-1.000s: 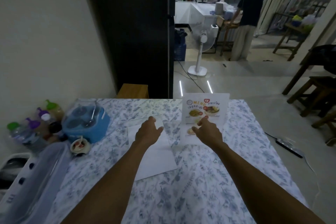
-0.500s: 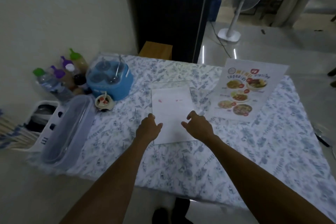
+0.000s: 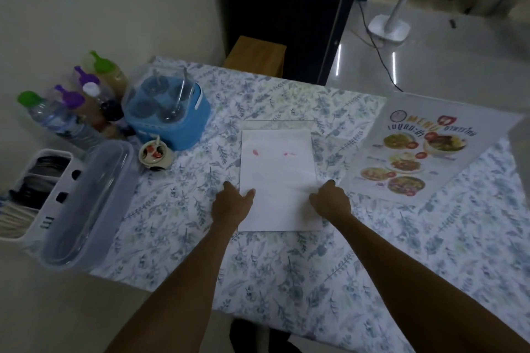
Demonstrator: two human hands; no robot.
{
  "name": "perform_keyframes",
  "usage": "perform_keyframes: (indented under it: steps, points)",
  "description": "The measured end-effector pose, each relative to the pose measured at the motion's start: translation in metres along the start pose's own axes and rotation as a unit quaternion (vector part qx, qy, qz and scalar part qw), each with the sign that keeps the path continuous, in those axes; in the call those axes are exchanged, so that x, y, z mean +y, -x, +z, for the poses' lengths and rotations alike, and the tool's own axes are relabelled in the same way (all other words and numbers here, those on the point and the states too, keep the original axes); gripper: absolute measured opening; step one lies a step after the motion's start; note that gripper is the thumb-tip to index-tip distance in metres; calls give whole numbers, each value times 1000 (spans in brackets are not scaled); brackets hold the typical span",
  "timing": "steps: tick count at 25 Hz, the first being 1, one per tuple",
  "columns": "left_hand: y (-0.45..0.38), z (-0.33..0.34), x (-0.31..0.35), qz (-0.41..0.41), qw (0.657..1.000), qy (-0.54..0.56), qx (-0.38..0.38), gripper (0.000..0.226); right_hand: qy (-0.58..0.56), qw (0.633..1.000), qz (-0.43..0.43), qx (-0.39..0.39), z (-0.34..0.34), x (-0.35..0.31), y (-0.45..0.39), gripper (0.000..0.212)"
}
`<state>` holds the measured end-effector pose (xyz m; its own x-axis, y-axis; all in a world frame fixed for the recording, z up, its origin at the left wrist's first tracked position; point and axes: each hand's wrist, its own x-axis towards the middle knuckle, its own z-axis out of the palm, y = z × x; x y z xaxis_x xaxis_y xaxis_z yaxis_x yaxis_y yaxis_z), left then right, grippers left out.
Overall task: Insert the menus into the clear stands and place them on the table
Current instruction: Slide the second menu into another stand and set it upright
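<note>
White sheet (image 3: 277,178), blank side up with faint pink marks showing through, lies flat mid-table on the floral tablecloth (image 3: 286,266). Its far end sits inside a clear stand (image 3: 279,125); only the stand's faint outline shows just beyond the sheet's top edge, and it is lying flat.

Left hand (image 3: 231,205) is at the sheet's left edge, near the lower half. Thumb lies on top of the paper, fingers spread and curled at the edge. Looks like a light pinch on the edge, but whether the fingers are under the sheet: cannot tell.

Right hand (image 3: 331,200) is at the right edge, roughly level with the left. Fingers curled down onto the paper edge, loosely bent, not a fist. Real grip or just pressing: cannot tell.

Printed menu (image 3: 415,152), colour side up with food photos, lies to the right of the sheet, apart from it, rotated at an angle, its far corner past the table edge. Neither hand touches it.

Left side of table: blue condiment caddy (image 3: 169,112) with clear lid, small sauce bowl (image 3: 156,153) just in front of it, bottles (image 3: 71,106) against the wall, long clear lidded box (image 3: 86,206), white cutlery holder (image 3: 34,189).
</note>
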<state>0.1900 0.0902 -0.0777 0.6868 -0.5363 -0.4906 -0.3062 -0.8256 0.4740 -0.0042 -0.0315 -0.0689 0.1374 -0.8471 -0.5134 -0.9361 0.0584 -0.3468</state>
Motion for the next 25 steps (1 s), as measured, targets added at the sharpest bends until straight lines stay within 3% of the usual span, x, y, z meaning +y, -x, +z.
perform_keyframes:
  steps: [4, 14, 18, 21, 25]
  points:
    - [-9, -8, -3, 9, 1000, 14, -26, 63, -79, 997, -2, -11, -10, 3, 0, 25]
    - [18, -68, -14, 107, 990, 51, -74, 57, -290, 957, -21, -3, -22, 8, 83, 22]
    - [30, -104, -29, 219, 966, 71, -116, 28, -396, 917, -22, -48, -34, 10, 122, 31]
    - [39, -133, -35, 230, 958, 94, -145, 33, -400, 913, -37, -68, -46, 9, 148, 35]
    - [52, -159, -31, 300, 931, 104, -178, 27, -386, 919, -73, -40, -62, 9, 166, 20]
